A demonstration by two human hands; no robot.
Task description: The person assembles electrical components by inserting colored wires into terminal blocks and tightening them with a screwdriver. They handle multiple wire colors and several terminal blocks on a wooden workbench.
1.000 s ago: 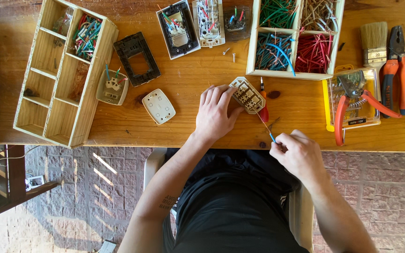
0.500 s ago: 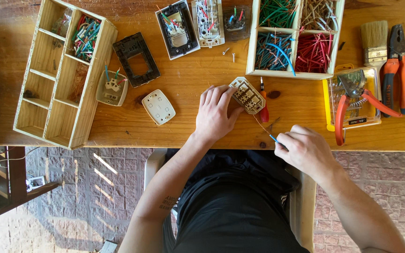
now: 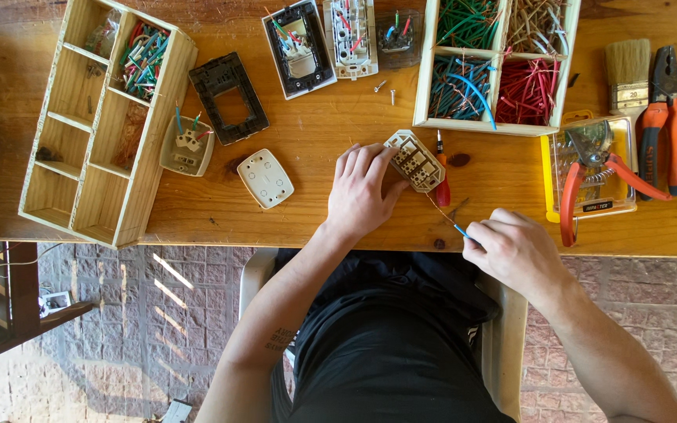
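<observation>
The right hand (image 3: 515, 251) is closed in a pinch on the blue-sleeved end of a thin wire (image 3: 444, 213), which runs up toward eleven o'clock to the white switch module (image 3: 414, 160); whether its far end is seated in a terminal is too small to tell. The left hand (image 3: 363, 192) lies over the module from its seven o'clock side, fingers spread and pressing it to the wooden table (image 3: 315, 133), gripping rather than open. Just beside the module at three o'clock lies a red-handled screwdriver (image 3: 442, 184). At twelve to one o'clock stands a wooden tray (image 3: 497, 125) of green, tan, blue and red wire cuttings. Toward three o'clock a yellow case (image 3: 589, 168) holds orange-handled cutters, with a paintbrush (image 3: 627, 74) and pliers (image 3: 666, 117) beyond. At nine o'clock rest a white cover plate (image 3: 266, 178), a black frame (image 3: 229, 98) and a long wooden divider box (image 3: 95, 125).
</observation>
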